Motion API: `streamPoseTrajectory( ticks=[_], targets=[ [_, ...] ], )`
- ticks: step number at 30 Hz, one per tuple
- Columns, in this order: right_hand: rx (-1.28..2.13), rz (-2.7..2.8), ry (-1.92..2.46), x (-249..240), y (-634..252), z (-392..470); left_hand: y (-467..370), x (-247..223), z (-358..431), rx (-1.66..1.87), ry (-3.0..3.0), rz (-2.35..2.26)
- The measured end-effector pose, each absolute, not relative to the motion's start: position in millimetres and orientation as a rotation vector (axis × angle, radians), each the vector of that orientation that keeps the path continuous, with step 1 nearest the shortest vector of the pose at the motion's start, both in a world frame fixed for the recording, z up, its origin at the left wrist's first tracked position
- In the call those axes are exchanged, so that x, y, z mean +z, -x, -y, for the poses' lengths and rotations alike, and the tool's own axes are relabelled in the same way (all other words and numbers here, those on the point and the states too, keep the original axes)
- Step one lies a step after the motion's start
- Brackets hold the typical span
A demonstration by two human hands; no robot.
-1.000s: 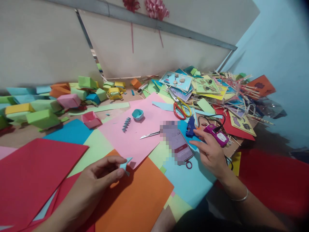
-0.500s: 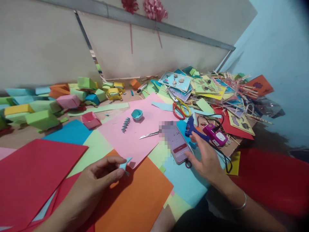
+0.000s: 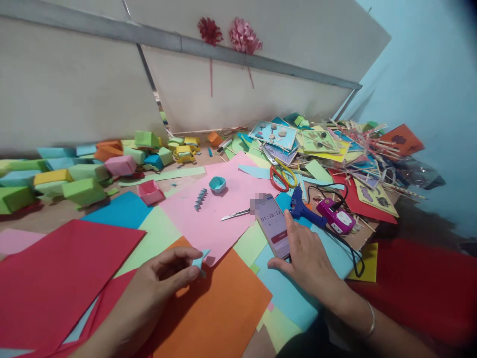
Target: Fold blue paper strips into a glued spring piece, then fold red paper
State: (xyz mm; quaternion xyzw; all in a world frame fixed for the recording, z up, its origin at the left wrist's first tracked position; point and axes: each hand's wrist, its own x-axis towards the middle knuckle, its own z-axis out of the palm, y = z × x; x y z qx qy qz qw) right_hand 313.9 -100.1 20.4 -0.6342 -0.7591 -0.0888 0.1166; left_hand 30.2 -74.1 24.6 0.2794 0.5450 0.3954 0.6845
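My left hand pinches a small light-blue folded piece of paper between thumb and fingertips, above an orange sheet. My right hand is open, its fingers stretched over the lower right of a phone whose screen shows a timer. I cannot tell whether a fingertip presses the screen. On a pink sheet beyond my hands lie a small teal paper cup and a zigzag folded paper strip. A pointed metal blade reaches out beside the phone, its other end hidden.
A blue glue gun and a purple plug block lie right of the phone. Red-and-yellow-handled scissors lie behind. Folded paper boxes crowd the left back; cards and sticks pile at the right back. Red sheets cover the left front.
My right hand has moved from beside the phone onto its lower right part. The phone's screen now shows a running time. My left hand keeps its pinch; the whole view has shifted slightly.
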Motion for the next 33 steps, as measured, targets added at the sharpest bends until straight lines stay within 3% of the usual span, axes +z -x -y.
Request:
streamPoseTrajectory(
  ticks=[27, 30, 33],
  targets=[
    [-0.173, 2.157, 1.891, 20, -313, 95, -33, 32, 73, 0.912, -0.571, -1.238],
    [-0.058, 2.149, 1.955, 36, -318, 83, -33, 32, 73, 0.929, -0.583, -1.207],
    [0.272, 2.064, 1.981, 62, -335, 68, -33, 29, 72, 0.918, -0.581, -1.131]
  ],
)
